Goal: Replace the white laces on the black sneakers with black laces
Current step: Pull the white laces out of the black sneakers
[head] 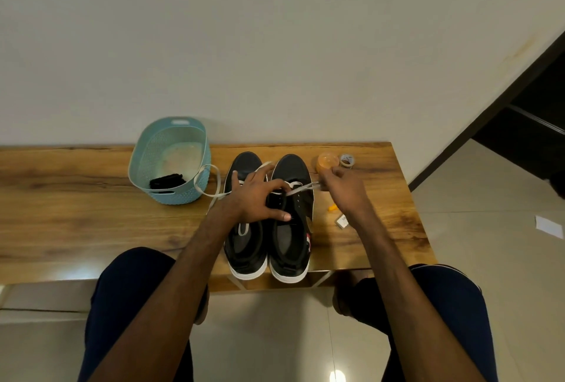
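Head view: 2 black white-soled sneakers (244,167) stand side by side on the wooden surface (61,189), just right of the pale-blue perforated plastic basket (134,164). The left grip (260,198) clasps the throat of the sneaker farther from the basket (292,169). The right grip (342,189) pinches its flat white lace (302,188), stretched taut away from the basket. I judge it best to pull straight out through each eyelet, 1 crossing at a time, while steadying the upper. The coiled black laces (167,181) lie inside the basket.

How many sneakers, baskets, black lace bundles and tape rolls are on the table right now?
Black sneakers: 2
Blue basket: 1
Black lace bundle, inside the basket: 1
Tape roll: 1
Total: 5
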Tool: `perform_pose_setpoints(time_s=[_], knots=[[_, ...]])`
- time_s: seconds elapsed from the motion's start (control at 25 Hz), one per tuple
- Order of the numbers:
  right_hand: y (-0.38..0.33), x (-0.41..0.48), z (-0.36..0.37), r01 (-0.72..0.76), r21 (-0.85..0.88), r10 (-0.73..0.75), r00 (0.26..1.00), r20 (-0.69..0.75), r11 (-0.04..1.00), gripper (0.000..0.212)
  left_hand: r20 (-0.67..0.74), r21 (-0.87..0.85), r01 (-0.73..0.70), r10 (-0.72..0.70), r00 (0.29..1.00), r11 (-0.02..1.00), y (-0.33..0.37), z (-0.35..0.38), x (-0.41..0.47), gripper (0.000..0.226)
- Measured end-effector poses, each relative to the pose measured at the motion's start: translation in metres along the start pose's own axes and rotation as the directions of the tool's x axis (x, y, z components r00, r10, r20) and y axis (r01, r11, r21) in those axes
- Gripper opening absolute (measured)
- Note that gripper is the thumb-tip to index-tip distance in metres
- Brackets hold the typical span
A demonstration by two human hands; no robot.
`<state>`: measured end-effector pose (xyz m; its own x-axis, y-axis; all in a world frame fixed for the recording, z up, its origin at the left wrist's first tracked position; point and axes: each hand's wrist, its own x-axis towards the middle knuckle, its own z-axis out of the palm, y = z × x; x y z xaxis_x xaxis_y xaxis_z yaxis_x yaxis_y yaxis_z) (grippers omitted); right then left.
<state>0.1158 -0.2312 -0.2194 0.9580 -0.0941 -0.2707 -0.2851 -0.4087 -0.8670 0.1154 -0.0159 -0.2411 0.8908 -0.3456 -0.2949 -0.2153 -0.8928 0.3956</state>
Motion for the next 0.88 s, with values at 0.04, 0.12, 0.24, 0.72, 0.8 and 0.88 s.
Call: perform_pose_setpoints(time_s=[0.04, 0.12, 0.24, 0.72, 0.8, 0.88], knots=[[0.004, 0.001, -0.002, 0.064, -0.283, -0.073, 0.997, -0.022, 0.957, 0.033, 0.001, -0.005, 0.005, -0.005, 1.0, 1.0, -0.001, 0.0, 0.0, 0.065], [0.007, -0.004, 0.005, 0.171, -0.575, -0.202, 0.979, 0.011, 0.8, 0.03, 0.001, 0.002, 0.009, -0.009, 1.0, 1.0, -0.004, -0.001, 0.0, 0.07], [0.003, -0.01, 0.027, 0.308, -0.445, -0.234, 0.948, 0.215, 0.841, 0.031, -0.01, 0.011, 0.003, -0.003, 1.0, 1.0, -0.004, -0.001, 0.001, 0.075], [-0.015, -0.009, -0.008, 0.112, 0.139, -0.133, 0.979, 0.153, 0.984, 0.032, -0.003, 0.015, 0.024, -0.024, 1.0, 1.0, -0.002, -0.001, 0.0, 0.075], [-0.009, -0.009, 0.004, 0.22, -0.235, -0.194, 0.972, 0.13, 0.947, 0.032, 0.002, 0.028, 0.025, -0.025, 1.0, 0.999, -0.002, -0.002, -0.001, 0.074], [-0.004, -0.011, 0.02, 0.259, -0.326, -0.203, 0.959, 0.195, 0.909, 0.026, 0.002, 0.031, 0.023, -0.023, 1.0, 0.999, -0.001, -0.002, -0.001, 0.074]])
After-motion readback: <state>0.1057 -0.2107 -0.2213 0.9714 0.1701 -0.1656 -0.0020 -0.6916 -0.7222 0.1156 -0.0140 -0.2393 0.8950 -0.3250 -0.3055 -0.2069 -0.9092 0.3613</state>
